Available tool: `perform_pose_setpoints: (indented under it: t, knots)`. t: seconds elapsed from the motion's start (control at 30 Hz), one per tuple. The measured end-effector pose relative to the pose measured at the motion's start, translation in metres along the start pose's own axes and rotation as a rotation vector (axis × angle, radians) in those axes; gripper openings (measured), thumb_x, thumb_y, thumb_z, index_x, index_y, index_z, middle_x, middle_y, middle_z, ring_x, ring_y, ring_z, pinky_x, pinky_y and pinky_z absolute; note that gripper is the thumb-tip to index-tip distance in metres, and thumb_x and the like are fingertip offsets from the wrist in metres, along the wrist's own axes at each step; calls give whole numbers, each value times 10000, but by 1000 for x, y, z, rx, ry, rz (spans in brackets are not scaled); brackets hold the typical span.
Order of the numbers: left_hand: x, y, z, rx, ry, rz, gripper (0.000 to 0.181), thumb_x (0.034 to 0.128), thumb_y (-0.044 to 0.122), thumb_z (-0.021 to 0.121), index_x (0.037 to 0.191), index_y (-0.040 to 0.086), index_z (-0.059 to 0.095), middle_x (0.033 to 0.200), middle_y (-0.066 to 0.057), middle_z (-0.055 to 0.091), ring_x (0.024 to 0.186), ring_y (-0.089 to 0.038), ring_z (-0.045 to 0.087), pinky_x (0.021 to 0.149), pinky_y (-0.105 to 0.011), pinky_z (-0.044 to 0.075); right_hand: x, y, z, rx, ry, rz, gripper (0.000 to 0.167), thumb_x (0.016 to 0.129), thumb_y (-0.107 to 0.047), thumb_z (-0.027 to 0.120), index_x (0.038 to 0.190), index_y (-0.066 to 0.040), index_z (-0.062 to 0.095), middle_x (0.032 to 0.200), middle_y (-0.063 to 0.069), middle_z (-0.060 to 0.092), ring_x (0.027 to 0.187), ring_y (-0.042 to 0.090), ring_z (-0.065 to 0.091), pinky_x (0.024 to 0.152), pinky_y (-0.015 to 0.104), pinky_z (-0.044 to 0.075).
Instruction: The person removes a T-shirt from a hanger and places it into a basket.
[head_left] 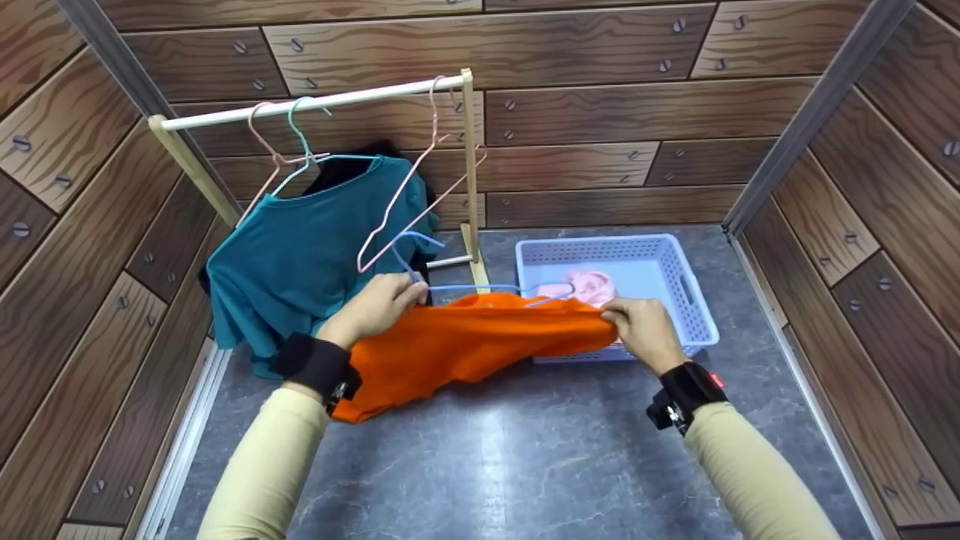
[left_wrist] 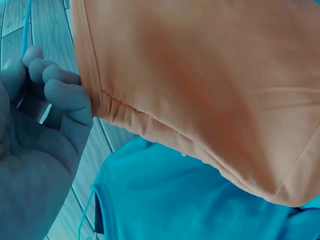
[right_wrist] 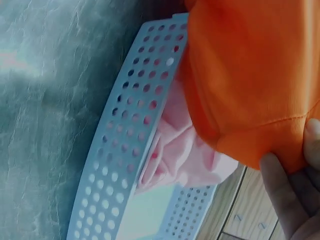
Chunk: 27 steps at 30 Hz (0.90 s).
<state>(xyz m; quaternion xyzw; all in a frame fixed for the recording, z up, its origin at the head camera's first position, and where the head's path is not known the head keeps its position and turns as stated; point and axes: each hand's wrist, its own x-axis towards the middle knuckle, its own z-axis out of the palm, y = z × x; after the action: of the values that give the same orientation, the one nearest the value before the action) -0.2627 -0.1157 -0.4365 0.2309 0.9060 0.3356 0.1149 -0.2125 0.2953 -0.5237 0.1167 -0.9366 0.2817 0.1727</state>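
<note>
My left hand [head_left: 375, 304] grips a blue clothes hanger [head_left: 476, 287] close to its hook, and its fingers touch the edge of an orange shirt [head_left: 465, 341]. One end of the hanger lies over or inside the shirt; the cloth hides how far. At the other end, my right hand [head_left: 646, 330] pinches the shirt's seamed edge between thumb and fingers, so the cloth is stretched between both hands. In the left wrist view the hanger wire [left_wrist: 26, 30] rises from between the fingertips. The right wrist view has the orange cloth [right_wrist: 250, 75] above the basket.
A light-blue basket [head_left: 694, 300] with pink cloth [head_left: 592, 285] stands behind the shirt on the right. At left, a clothes rack [head_left: 315, 103] carries a teal shirt [head_left: 300, 240] on a hanger, a dark garment behind it, and pink hangers [head_left: 405, 180]. Wood-patterned walls surround the grey floor.
</note>
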Motion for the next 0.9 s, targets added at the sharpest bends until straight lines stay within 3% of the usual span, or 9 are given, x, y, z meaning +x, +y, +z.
perform_pose_setpoints:
  t: [0.1,0.23,0.4,0.6,0.77,0.9]
  knots:
    - [2,5,2,-18,-9,-7,340,1055,294,415,924,84,648,717,-1,526,674,-155,508,657,-275,418,1,-10,6,35,-24,-23,96,856,-109,733,922,-46,765,889,124,760,811,316,722,758,460,552]
    - [5,14,3,-56,-20,-53,342,1051,314,424,925,101,660,766,-39,612,663,-161,559,605,-263,469,4,-33,18,112,-116,-38,132,895,-108,683,985,-31,742,964,137,751,900,307,712,842,454,547]
    - [15,25,6,-72,-18,-92,328,1035,332,463,896,127,678,781,-57,671,664,-178,623,566,-256,530,6,-62,45,158,-244,20,212,908,-141,664,1073,-18,715,1044,151,735,967,298,697,891,446,541]
    - [27,35,16,-83,12,-87,356,1034,314,474,879,83,696,796,-130,714,632,-232,670,524,-249,531,6,-94,79,152,-382,54,385,885,-192,699,1234,-38,645,1188,133,694,1100,293,651,978,443,500]
    - [35,41,24,-126,45,-56,347,1039,292,466,910,82,710,818,-102,727,640,-207,701,522,-247,535,1,-119,103,152,-484,-20,495,897,-224,692,1354,-90,556,1321,103,629,1191,283,610,1026,438,474]
    - [41,44,28,-161,62,-38,353,1042,270,459,920,55,710,813,-84,714,685,-256,722,533,-290,564,-8,-139,118,139,-554,-111,513,919,-250,665,1394,-118,521,1362,86,602,1241,276,581,1060,431,449]
